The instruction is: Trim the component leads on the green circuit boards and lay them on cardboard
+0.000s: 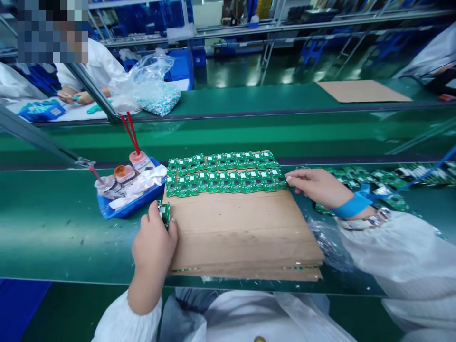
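Note:
Two rows of green circuit boards (223, 181) lie side by side along the far part of a brown cardboard sheet (235, 228). Between the thumb and fingers of my left hand (153, 240) is a small green circuit board (165, 213), held at the sheet's left edge. My right hand (315, 187), with a blue strap on its wrist, reaches to the right end of the nearer row. Its thumb and forefinger pinch the edge of the last circuit board (279, 178) there. More cardboard lies beneath the top sheet, with green board edges showing between the layers.
A blue tray (107, 209) with small bottles, red-handled sticks and white tissue stands left. Loose circuit boards (377, 180) are piled at right, near a clear plastic bag (329, 242). Across the green bench, a co-worker's hands (80, 96) are beside a bag of small parts (160, 99).

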{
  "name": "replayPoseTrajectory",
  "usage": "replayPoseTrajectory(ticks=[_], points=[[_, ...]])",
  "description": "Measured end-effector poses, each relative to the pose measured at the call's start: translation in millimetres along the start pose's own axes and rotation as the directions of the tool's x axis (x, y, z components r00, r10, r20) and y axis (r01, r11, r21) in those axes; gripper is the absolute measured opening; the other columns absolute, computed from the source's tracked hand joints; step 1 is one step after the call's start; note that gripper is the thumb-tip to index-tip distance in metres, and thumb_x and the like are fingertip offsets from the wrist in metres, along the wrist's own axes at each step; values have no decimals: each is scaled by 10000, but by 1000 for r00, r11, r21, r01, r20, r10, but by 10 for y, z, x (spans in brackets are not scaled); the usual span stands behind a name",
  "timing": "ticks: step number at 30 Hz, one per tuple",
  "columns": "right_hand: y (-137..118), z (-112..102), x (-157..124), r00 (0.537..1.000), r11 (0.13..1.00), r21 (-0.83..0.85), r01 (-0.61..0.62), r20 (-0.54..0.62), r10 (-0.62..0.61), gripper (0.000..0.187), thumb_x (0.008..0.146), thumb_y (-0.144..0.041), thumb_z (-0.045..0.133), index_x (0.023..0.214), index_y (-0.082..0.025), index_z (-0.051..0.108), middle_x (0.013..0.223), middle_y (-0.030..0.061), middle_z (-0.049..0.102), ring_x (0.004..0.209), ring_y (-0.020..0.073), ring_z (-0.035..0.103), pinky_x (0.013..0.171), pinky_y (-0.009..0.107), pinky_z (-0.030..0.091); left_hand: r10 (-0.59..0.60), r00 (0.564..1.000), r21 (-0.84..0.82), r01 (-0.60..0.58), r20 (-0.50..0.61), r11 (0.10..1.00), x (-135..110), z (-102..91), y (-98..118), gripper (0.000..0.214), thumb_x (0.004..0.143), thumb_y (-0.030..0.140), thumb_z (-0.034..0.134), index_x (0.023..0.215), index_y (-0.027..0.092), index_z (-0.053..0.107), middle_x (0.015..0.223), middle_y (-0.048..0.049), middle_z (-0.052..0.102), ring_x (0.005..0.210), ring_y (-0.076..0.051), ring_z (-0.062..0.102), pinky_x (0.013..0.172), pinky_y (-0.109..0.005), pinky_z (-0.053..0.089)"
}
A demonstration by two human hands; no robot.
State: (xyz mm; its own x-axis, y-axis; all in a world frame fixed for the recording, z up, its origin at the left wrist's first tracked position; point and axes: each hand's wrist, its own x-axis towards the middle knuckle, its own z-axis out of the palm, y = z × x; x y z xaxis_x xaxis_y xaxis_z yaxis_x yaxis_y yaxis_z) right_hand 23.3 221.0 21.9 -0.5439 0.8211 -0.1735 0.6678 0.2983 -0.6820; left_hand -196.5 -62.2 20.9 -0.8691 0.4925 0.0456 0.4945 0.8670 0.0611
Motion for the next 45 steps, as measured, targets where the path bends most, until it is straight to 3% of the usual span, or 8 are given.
replayPoseTrajectory(ticks=[4,11,21,26,31,38,42,45], points=[[-62,-49,-97,999,998,45,-37,32,36,393,702,-446,532,881,-127,677,591,37,589,523,147,522,482,264,380,41,999,24,-41,9,999,45,20,26,578,863,372,437,1368,120,309,1118,-175,584,816,-340,643,594,-418,492],[-77,-107,-209,995,994,71,-81,72,76,537,674,-524,505,968,-101,656,713,80,600,616,165,522,481,270,342,76,997,86,-77,13,993,102,-26,79,548,875,399,420,1346,126,353,1048,-163,603,740,-313,649,551,-382,467],[-89,-164,-311,990,984,133,-120,88,109,660,566,-638,526,929,-103,657,604,41,539,527,147,454,454,277,289,41,998,190,-33,-38,981,-5,-109,130,508,904,381,342,1352,140,336,1017,-131,604,672,-296,648,476,-349,389],[-78,-163,-344,991,989,123,-78,121,63,518,643,-560,516,883,-123,656,620,63,563,545,153,466,469,288,295,204,979,247,-191,-27,950,-120,-65,253,432,900,257,324,1298,115,415,887,-127,611,655,-271,645,479,-323,376],[-30,-170,-394,988,990,140,-9,151,-12,484,684,-523,525,931,-129,659,691,80,606,589,167,498,523,303,346,315,949,259,-304,1,917,-99,3,354,356,877,199,348,1146,93,554,895,-166,643,876,-315,618,708,-380,448],[-82,-236,-499,978,997,73,-13,209,-3,545,706,-568,491,984,-135,670,590,37,559,521,141,441,487,289,316,227,974,221,-219,-11,950,-120,-72,353,443,847,413,463,1186,140,545,919,-118,676,690,-289,650,498,-344,437],[-90,-219,-511,980,992,123,-8,198,-17,516,655,-578,529,913,-158,678,609,33,582,552,144,484,483,272,328,268,963,216,-257,-23,942,-144,-136,215,505,802,504,521,1184,177,569,967,-126,638,797,-311,631,629,-380,490],[-88,-188,-517,978,988,157,5,205,-38,483,651,-569,554,884,-168,688,602,27,589,547,142,492,483,268,351,366,929,167,-353,-52,921,-97,-67,57,555,769,514,567,1202,167,560,1100,-185,568,964,-357,571,807,-447,475]])
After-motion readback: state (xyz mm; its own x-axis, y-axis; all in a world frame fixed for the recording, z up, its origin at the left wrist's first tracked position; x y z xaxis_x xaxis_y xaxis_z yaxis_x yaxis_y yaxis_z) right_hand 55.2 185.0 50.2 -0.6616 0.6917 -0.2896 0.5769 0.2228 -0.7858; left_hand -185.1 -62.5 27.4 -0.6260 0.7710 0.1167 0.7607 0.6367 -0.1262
